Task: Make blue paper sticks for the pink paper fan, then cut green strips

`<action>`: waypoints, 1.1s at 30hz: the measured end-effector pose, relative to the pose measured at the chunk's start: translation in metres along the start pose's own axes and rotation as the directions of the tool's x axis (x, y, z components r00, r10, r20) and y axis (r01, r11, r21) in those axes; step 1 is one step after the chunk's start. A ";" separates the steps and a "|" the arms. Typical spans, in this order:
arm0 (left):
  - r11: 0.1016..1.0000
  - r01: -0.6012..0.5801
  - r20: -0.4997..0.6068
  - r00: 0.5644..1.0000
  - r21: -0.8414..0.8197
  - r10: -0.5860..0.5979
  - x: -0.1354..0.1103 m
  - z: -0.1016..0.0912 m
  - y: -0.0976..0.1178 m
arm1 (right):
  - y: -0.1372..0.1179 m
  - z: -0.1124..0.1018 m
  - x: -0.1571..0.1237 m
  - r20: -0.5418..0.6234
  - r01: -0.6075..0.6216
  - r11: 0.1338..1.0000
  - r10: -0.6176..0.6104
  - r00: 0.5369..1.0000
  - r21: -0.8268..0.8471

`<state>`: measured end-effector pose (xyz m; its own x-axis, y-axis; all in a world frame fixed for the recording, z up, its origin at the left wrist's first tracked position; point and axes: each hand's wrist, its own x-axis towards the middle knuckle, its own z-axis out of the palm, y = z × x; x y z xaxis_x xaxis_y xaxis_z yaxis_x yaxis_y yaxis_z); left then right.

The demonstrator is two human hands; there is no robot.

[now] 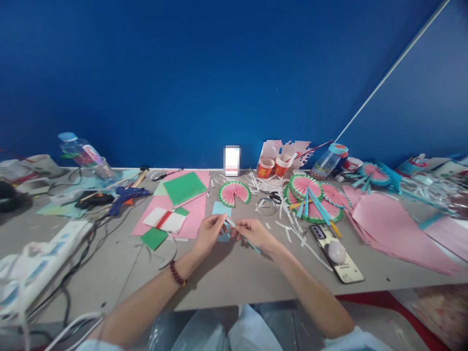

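Both hands meet over the table's middle, fingertips pinched around a narrow white and pale blue strip (230,222). My left hand (211,232) grips its upper left end; a beaded bracelet circles that wrist. My right hand (255,233) pinches the strip further along, and a light blue end sticks out below the palm. Whether this is one layered strip or two pieces I cannot tell. Beneath the fingers lies light blue paper (221,209). Just beyond stands a pleated pink paper fan (234,191) with a green edge and an open gap at its lower side.
Green paper (185,188) lies on pink sheets (197,214) to the left, near a blue glue gun (127,195) and a white power strip (46,263). To the right are paper cups (266,167), scissors (275,197), finished fans (306,188), a phone (347,268) and pink paper (391,224).
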<state>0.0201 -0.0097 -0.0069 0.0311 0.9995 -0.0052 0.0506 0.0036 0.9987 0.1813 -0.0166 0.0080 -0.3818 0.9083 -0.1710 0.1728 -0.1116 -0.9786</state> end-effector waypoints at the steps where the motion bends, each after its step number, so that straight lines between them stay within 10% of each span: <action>1: 1.000 -0.009 0.004 1.000 -0.004 0.009 0.000 0.000 0.000 | 0.000 0.000 0.000 0.004 -0.004 1.000 0.004 1.000 0.016; 10: 0.993 0.087 0.042 0.996 -0.079 -0.084 -0.001 0.002 -0.002 | 0.000 0.004 -0.002 -0.045 -0.032 0.995 0.037 0.998 0.098; 22: 0.998 -0.062 0.004 0.998 0.001 0.062 0.003 -0.002 -0.005 | 0.010 0.011 0.005 -0.010 0.125 0.969 -0.126 0.992 0.214; 33: 0.985 -0.164 -0.064 0.984 0.057 0.168 0.012 -0.010 -0.001 | 0.012 0.011 0.004 -0.042 0.040 0.965 -0.030 0.999 0.259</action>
<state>0.0104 0.0024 -0.0072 -0.0245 0.9859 0.1658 0.1015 -0.1625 0.9815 0.1720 -0.0188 -0.0058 -0.3483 0.9274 -0.1364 -0.0838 -0.1758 -0.9809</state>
